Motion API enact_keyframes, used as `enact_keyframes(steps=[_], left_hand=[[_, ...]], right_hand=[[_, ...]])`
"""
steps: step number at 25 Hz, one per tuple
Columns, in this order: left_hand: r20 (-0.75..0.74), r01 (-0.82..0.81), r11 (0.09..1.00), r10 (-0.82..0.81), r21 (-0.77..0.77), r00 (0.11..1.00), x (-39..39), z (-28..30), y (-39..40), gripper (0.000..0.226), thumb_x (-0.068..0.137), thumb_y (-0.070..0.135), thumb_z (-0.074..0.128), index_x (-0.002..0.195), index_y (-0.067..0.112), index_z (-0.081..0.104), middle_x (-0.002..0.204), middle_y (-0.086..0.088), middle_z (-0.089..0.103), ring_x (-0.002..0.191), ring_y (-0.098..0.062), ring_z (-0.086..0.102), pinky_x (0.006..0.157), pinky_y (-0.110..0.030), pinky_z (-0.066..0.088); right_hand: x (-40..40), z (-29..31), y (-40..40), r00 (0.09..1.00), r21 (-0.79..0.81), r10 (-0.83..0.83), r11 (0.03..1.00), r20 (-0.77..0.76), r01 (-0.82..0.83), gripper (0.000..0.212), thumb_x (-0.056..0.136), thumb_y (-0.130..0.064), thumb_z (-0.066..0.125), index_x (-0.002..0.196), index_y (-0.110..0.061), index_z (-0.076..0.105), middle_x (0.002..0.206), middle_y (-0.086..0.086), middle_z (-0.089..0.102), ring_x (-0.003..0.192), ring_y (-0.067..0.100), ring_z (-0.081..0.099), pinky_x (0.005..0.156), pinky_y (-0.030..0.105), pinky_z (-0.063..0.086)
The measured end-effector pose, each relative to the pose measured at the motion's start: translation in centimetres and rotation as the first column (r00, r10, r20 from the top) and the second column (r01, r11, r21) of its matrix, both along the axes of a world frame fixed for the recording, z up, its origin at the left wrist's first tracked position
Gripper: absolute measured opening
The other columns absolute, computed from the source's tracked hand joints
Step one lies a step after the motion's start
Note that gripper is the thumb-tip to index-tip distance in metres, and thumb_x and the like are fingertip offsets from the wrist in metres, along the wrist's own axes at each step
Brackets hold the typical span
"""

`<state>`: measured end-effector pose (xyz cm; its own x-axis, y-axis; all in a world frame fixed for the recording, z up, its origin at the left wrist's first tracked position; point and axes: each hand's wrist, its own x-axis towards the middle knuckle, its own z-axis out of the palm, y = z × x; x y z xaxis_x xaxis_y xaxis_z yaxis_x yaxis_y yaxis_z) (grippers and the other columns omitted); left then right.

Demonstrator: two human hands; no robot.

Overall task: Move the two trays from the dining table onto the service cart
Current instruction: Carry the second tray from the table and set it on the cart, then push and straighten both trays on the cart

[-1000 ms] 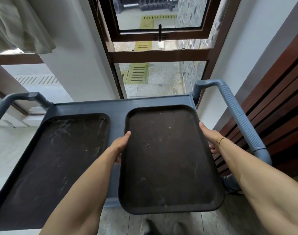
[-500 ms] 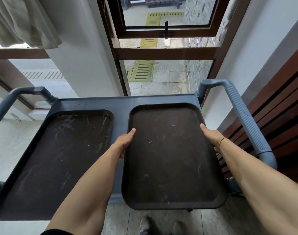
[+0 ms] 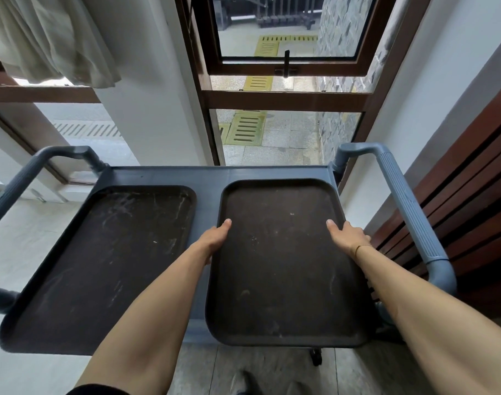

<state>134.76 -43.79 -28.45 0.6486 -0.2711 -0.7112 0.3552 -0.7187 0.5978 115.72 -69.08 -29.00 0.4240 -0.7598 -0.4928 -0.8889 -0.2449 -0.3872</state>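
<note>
Two dark brown trays lie side by side on the top of a grey-blue service cart (image 3: 209, 175). The scratched left tray (image 3: 106, 260) rests flat with no hand on it. On the cart's right half sits the right tray (image 3: 280, 266), its near end sticking out past the cart's front edge. My left hand (image 3: 215, 240) grips its left rim, thumb on top. My right hand (image 3: 347, 235) holds the right rim, thumb lying on the tray's surface.
The cart has a ribbed handle on the right (image 3: 406, 206) and another on the left (image 3: 24, 178). A wood-slat wall (image 3: 471, 201) stands close on the right. Behind the cart are a brown-framed window (image 3: 286, 99) and a white pillar (image 3: 146, 109). A caster (image 3: 316, 357) shows below.
The right tray has slid further onto the cart, so less of it overhangs. My right hand has come up from the tray's outer side onto its rim.
</note>
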Motion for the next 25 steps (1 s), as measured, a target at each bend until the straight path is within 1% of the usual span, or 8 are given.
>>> enact_keyframes(steps=[1, 3, 5, 9, 12, 17, 22, 25], left_hand=[[0.068, 0.015, 1.0, -0.017, 0.021, 0.998, 0.0, -0.1, 0.3, 0.077, 0.097, 0.064, 0.034, 0.156, 0.015, 0.026, 0.161, -0.011, 0.028, 0.145, -0.034, 0.029, 0.115, -0.051, 0.028], [0.182, 0.021, 1.0, -0.024, 0.02, 0.983, -0.2, 0.2, 1.1, 0.079, 0.096, 0.065, 0.036, 0.157, 0.015, 0.023, 0.164, -0.012, 0.019, 0.149, -0.032, 0.02, 0.12, -0.05, 0.019], [0.258, 0.019, 1.0, -0.02, 0.006, 0.966, -0.6, 0.9, 2.5, 0.08, 0.095, 0.065, 0.038, 0.157, 0.016, 0.024, 0.164, -0.013, 0.019, 0.149, -0.032, 0.021, 0.121, -0.046, 0.018], [0.467, 0.042, 0.994, -0.084, 0.098, 0.88, -1.5, 2.1, 6.5, 0.077, 0.095, 0.065, 0.039, 0.155, 0.018, 0.027, 0.16, -0.015, 0.028, 0.147, -0.033, 0.027, 0.119, -0.05, 0.023], [0.57, 0.022, 0.989, -0.101, 0.143, 0.815, -1.9, 3.2, 10.4, 0.076, 0.095, 0.063, 0.039, 0.155, 0.016, 0.028, 0.16, -0.011, 0.031, 0.148, -0.028, 0.025, 0.118, -0.051, 0.023], [0.631, -0.064, 0.982, -0.064, 0.177, 0.774, -1.9, 4.8, 18.1, 0.076, 0.094, 0.067, 0.037, 0.155, 0.024, 0.027, 0.163, -0.005, 0.024, 0.152, -0.023, 0.011, 0.12, -0.052, 0.016], [0.659, -0.12, 0.976, -0.03, 0.181, 0.752, -0.7, 5.6, 26.8, 0.076, 0.093, 0.069, 0.035, 0.155, 0.026, 0.027, 0.163, -0.004, 0.023, 0.152, -0.023, 0.011, 0.119, -0.054, 0.016], [0.657, -0.121, 0.979, -0.015, 0.161, 0.753, 0.7, 5.4, 32.0, 0.078, 0.091, 0.071, 0.034, 0.155, 0.026, 0.028, 0.162, -0.005, 0.026, 0.15, -0.025, 0.018, 0.118, -0.054, 0.02]], right_hand=[[0.0, 0.3, 0.2, 0.999, -0.03, 0.047, 0.998, -0.013, -0.047, 0.075, 0.099, -0.062, 0.024, 0.155, -0.012, 0.024, 0.156, 0.021, 0.031, 0.142, 0.045, 0.025, 0.113, 0.053, 0.027], [0.2, 1.1, 0.8, 0.991, -0.076, 0.135, 0.988, -0.01, -0.135, 0.073, 0.098, -0.063, 0.024, 0.156, -0.019, 0.022, 0.159, 0.016, 0.028, 0.144, 0.042, 0.022, 0.112, 0.057, 0.025], [0.7, 1.8, 1.5, 0.977, -0.12, 0.214, 0.97, 0.014, -0.211, 0.072, 0.097, -0.064, 0.025, 0.156, -0.023, 0.022, 0.162, 0.011, 0.025, 0.146, 0.04, 0.02, 0.113, 0.059, 0.023], [2.0, 3.1, 4.0, 0.92, -0.207, 0.391, 0.901, 0.012, -0.381, 0.072, 0.096, -0.066, 0.026, 0.157, -0.027, 0.022, 0.165, 0.005, 0.02, 0.151, 0.033, 0.012, 0.114, 0.06, 0.019], [3.5, 4.1, 6.6, 0.871, -0.226, 0.491, 0.852, 0.029, -0.473, 0.072, 0.096, -0.067, 0.027, 0.157, -0.029, 0.02, 0.166, 0.003, 0.014, 0.153, 0.03, 0.003, 0.117, 0.06, 0.013], [6.8, 5.7, 12.4, 0.798, -0.274, 0.602, 0.775, 0.041, -0.57, 0.074, 0.095, -0.069, 0.026, 0.157, -0.03, 0.018, 0.167, 0.002, 0.011, 0.153, 0.029, -0.001, 0.117, 0.061, 0.009], [10.7, 6.6, 20.2, 0.726, -0.3, 0.687, 0.701, 0.039, -0.647, 0.075, 0.094, -0.07, 0.024, 0.157, -0.03, 0.017, 0.167, 0.001, 0.008, 0.153, 0.03, -0.004, 0.117, 0.063, 0.008], [12.5, 6.7, 25.4, 0.71, -0.308, 0.702, 0.686, 0.045, -0.659, 0.074, 0.094, -0.069, 0.023, 0.157, -0.03, 0.018, 0.167, 0.002, 0.011, 0.153, 0.031, -0.003, 0.116, 0.064, 0.01]])
